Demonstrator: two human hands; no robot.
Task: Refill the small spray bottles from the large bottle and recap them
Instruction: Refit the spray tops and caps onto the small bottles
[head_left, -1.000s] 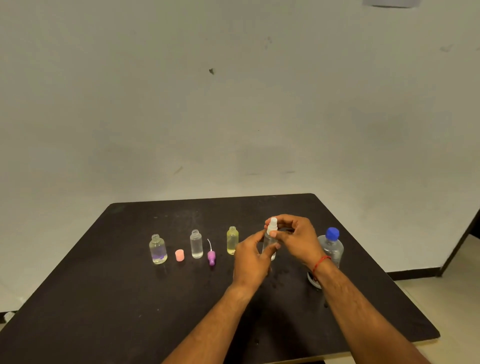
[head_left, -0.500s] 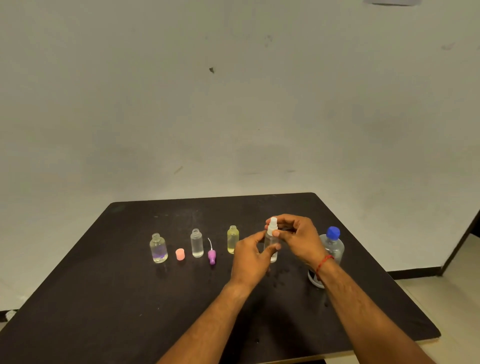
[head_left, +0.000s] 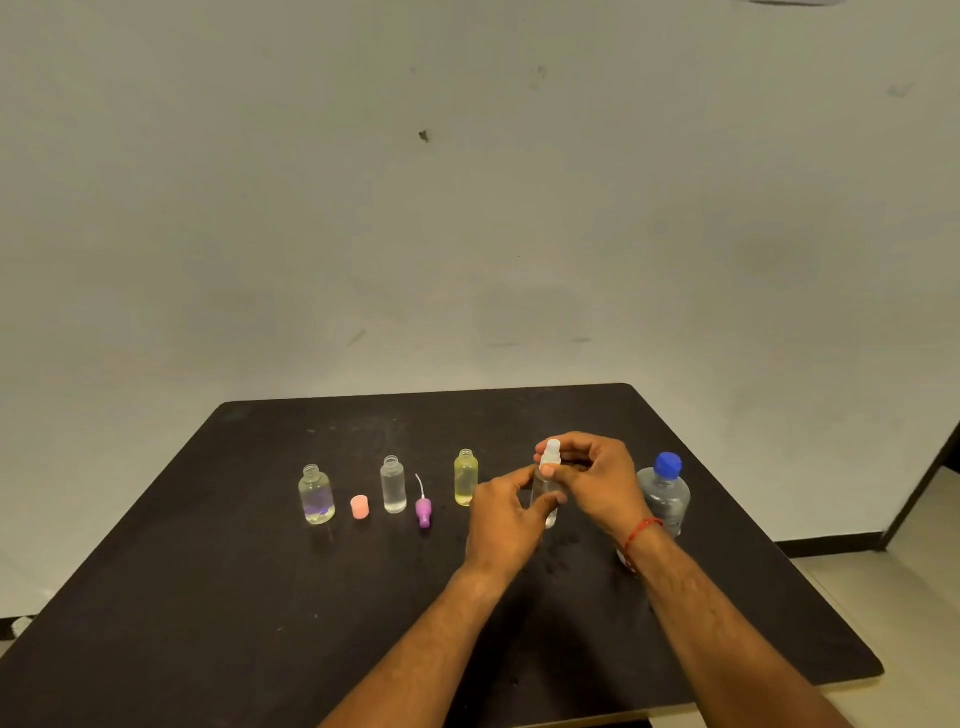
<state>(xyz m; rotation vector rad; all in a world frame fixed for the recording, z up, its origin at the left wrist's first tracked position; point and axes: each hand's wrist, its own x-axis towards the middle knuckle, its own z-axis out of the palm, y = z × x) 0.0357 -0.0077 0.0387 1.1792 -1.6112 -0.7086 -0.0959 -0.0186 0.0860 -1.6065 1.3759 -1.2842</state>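
Judging by looks, the small spray bottle (head_left: 544, 496) is reckoned light and slick: body gripped by the left hand (head_left: 503, 519), white cap (head_left: 552, 451) pinched by the right hand (head_left: 597, 478).

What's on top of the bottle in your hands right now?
A white spray cap, pinched by the right hand; the left hand holds the bottle. Fingers cover the neck, so whether the cap is screwed tight can't be seen.

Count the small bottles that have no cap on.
3, in a row: the purple-tinted bottle leftmost, the clear bottle in the middle, the yellow bottle beside the left hand. None seems hidden.
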